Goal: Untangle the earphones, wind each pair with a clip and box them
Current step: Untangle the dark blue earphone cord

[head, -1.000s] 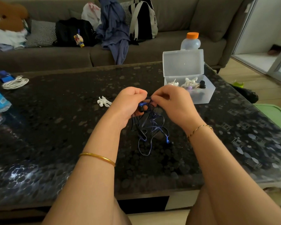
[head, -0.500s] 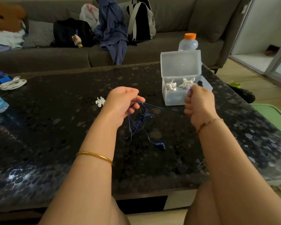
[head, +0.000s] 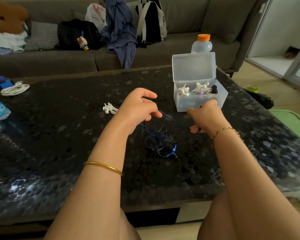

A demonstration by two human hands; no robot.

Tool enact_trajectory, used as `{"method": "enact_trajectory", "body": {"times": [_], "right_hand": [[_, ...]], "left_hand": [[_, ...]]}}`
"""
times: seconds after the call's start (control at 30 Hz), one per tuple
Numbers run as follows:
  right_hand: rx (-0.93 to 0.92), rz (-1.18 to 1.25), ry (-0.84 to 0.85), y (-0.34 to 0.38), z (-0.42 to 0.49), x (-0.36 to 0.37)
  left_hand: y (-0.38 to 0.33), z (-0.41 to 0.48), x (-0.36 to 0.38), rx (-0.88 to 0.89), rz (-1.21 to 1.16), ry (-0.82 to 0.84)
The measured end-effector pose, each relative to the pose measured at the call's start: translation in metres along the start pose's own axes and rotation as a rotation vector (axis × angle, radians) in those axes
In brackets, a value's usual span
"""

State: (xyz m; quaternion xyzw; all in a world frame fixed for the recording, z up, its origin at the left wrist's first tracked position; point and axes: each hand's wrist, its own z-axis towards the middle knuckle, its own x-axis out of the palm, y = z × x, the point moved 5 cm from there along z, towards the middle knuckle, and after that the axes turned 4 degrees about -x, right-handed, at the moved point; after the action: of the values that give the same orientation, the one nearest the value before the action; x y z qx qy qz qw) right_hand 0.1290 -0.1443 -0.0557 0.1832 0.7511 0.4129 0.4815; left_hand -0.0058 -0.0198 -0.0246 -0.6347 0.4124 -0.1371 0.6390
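While a stretch of cord ran taut between them, the left hand (head: 139, 108) and the right hand (head: 206, 116) each held the blue earphones (head: 156, 139) just above the dark surface (head: 59, 135), at the centre of the frame. The left hand's fingers were curled loosely, with the cord passing out from under them. The right hand, at centre right, pinched the cord against its thumb, its other fingers folded.

Holding the strand apart this way seemed meant to draw one length clear of the knot. The rest of the cable lay in a loose tangle on the surface below and between the hands, one earbud (head: 171, 151) showing at its lower edge. A white clip (head: 109, 108) lay left of the left hand, apart from the cable, probably placed near for the winding.

Just beyond the right hand stood the clear box (head: 222, 97), its lid (head: 194, 66) upright. It already contained wound pairs (head: 185, 90), so a finished set could drop straight in. This pair looked not yet untangled.
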Motion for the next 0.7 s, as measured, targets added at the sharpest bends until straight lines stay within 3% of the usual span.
{"method": "enact_trajectory", "body": {"times": [0.1, 0.2, 0.27, 0.33, 0.4, 0.5, 0.57, 0.63, 0.7], "right_hand": [[0.001, -0.343, 0.014, 0.002, 0.001, -0.001], [-0.057, -0.454, -0.085, 0.003, -0.001, -0.001], [-0.194, -0.446, -0.231, 0.013, -0.007, -0.009], [-0.248, -0.287, -0.335, 0.019, -0.012, -0.02], [-0.189, -0.114, -0.376, 0.014, -0.01, -0.029], [-0.138, -0.195, -0.392, 0.002, -0.007, -0.039], [-0.303, -0.191, -0.313, 0.009, -0.009, -0.035], [-0.448, 0.011, -0.011, 0.023, -0.017, -0.015], [-0.45, 0.104, 0.315, 0.031, -0.029, 0.009]], "left_hand": [[-0.005, -0.003, 0.01, 0.102, 0.093, 0.051], [-0.01, -0.004, 0.018, 0.153, 0.133, 0.072], [-0.012, -0.003, 0.02, 0.17, 0.143, 0.058], [-0.012, -0.001, 0.02, 0.179, 0.169, 0.029], [-0.012, 0.0, 0.015, 0.192, 0.196, -0.03], [-0.013, 0.001, 0.003, 0.225, 0.186, -0.125], [-0.015, 0.001, 0.002, 0.24, 0.149, -0.096], [-0.019, -0.002, 0.007, 0.257, 0.095, -0.042], [-0.022, -0.002, 0.009, 0.285, 0.018, -0.033]]}}
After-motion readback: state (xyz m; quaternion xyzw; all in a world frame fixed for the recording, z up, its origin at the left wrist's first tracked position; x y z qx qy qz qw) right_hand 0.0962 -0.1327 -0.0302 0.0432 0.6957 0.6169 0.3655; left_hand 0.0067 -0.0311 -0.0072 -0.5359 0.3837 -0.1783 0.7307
